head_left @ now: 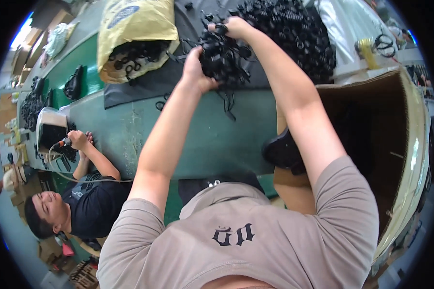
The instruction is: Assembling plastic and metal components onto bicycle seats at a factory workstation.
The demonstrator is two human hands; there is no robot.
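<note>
Both of my arms stretch forward over the work table to a loose clump of small black plastic parts, some with rings and thin prongs. My left hand is curled round the clump's left and near side. At its far edge, my right hand has fingers closed on some of the same black parts. The clump is blurred, so single pieces are hard to make out. A large heap of similar black parts lies just right of my hands. A few loose parts hang near the dark cloth's edge.
A yellow sack with black parts in its mouth lies left on the dark cloth. To my right stands a big open cardboard box. A co-worker at left holds a corded tool. Scissors lie far right.
</note>
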